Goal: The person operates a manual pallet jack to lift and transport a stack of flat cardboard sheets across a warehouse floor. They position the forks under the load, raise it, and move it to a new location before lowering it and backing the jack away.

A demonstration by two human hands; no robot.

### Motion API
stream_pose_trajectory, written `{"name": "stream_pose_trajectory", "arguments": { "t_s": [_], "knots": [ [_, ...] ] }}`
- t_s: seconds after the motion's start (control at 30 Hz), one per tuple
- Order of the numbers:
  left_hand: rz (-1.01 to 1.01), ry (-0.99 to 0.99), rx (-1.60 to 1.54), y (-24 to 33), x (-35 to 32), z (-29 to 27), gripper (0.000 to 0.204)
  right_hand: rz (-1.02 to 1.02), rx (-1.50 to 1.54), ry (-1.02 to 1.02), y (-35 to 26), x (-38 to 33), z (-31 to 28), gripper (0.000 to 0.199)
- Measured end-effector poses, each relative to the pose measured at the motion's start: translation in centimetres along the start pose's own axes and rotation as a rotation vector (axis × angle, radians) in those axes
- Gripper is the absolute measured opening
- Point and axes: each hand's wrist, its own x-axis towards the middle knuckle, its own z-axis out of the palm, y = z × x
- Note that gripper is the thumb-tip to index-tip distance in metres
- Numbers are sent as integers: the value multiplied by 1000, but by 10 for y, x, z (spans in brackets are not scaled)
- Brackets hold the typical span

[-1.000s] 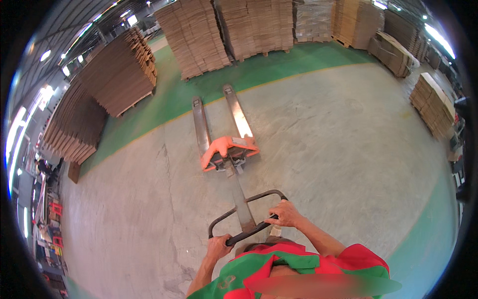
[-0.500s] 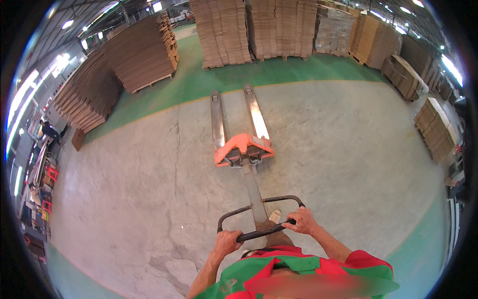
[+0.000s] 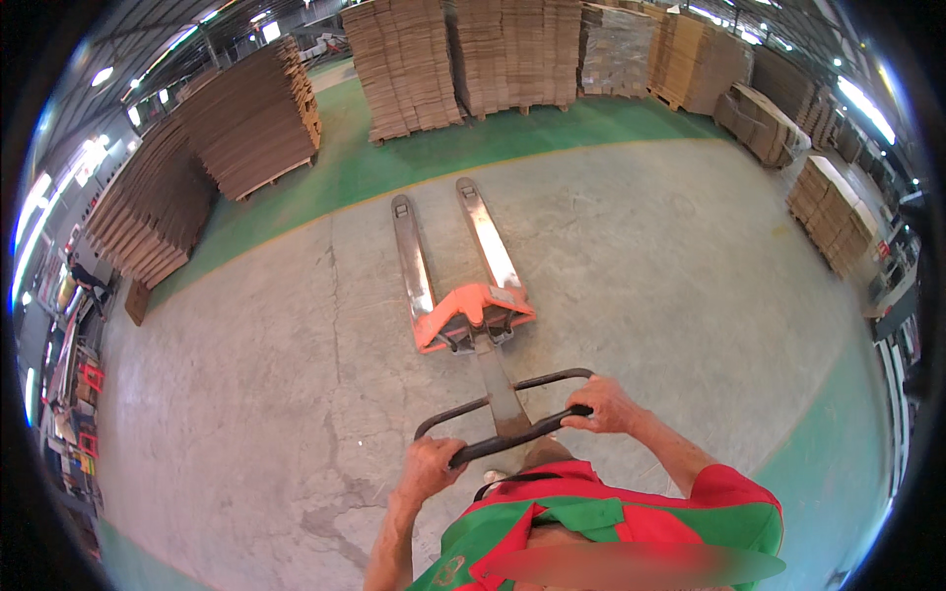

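Note:
A pallet jack [image 3: 473, 306] with an orange body stands in front of me on the concrete floor. Its two worn metal forks [image 3: 490, 234] point away from me and carry nothing. The black loop handle [image 3: 512, 442] is tilted back toward my body. My left hand [image 3: 432, 467] is wrapped round the left end of the handle's near bar. Round the right end of that bar my right hand [image 3: 602, 405] is closed. Both forearms reach up from the red and green shirt at the lower edge.
Tall stacks of flat brown cardboard [image 3: 517, 59] stand on pallets along a green floor strip [image 3: 345, 197] at the far side. More cardboard stacks [image 3: 148, 197] are at the left. A lower bundle [image 3: 833, 215] sits at the right. At far left a person [image 3: 87, 281] stands near red stools [image 3: 93, 377].
The handle has come up closer to my body, with both hands still on it. The forks have shifted slightly left in view, and the far stacks have moved left and up.

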Motion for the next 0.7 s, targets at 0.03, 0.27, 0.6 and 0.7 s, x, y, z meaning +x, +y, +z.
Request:
{"name": "stream_pose_trajectory", "arguments": {
  "t_s": [0.03,0.27,0.6,0.7],
  "knots": [
    [34,55,16,-1,6,-11,28,-41,-2,48,-4,8,-9,33],
    [-55,319,119,-10,59,-62,46,-112,-11,359,-9,60,-57,24],
    [-143,442,136,-16,121,-77,52,-63,-19,515,10,105,-78,27],
    [12,483,122,-11,99,-66,45,-168,-31,516,8,74,-66,30]
  ]
}}
